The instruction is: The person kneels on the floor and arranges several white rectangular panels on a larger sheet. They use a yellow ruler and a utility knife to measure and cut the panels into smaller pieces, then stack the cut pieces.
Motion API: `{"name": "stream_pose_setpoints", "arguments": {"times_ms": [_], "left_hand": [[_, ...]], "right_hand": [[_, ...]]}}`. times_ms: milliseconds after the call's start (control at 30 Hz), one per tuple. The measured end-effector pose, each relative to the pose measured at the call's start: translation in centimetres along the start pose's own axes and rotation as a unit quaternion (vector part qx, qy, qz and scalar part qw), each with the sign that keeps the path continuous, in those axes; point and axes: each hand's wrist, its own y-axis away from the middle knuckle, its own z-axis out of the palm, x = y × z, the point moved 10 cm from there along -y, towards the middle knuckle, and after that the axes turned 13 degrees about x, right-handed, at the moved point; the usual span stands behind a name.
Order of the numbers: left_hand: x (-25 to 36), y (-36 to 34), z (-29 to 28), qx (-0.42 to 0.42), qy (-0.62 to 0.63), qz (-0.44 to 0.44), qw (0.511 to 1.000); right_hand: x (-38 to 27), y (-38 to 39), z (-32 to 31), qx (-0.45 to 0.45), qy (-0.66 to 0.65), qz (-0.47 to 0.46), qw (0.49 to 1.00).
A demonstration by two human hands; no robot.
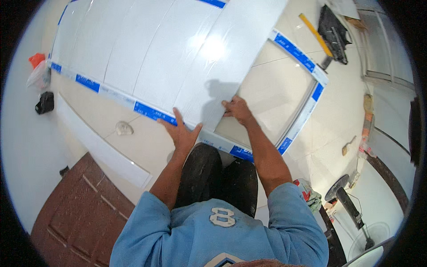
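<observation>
A large frame (297, 123) wrapped in white and blue film lies before me, filled on its left with long white panels (120, 40). Its right end is an opening with floor tiles showing through. My left hand (180, 133) rests with fingers spread over the near rail and the lower end of the panels. At the opening, my right hand (238, 110) has its fingers curled on the free edge of the rightmost white panel (235, 53). That panel's far end runs beyond the top of the view. My knees are against the near rail.
A long white strip (102, 142) and a pale lump (124, 128) lie on the floor at left, near a brown panelled door (84, 209). A yellow bar-shaped tool (313, 33) and black bag (333, 35) lie far right. A fan (349, 207) stands near right.
</observation>
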Motion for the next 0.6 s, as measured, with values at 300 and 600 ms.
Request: {"name": "stream_pose_setpoints", "arguments": {"times_ms": [300,600], "left_hand": [[-0.3,0.2,0.8,0.048,0.037,0.029,0.998],[-0.4,0.1,-0.6,0.031,-0.024,0.013,0.999]], "right_hand": [[-2.4,2.0,-0.7,-0.038,0.118,0.048,0.991],[-2.5,-0.5,-1.2,0.035,0.221,0.003,0.975]]}}
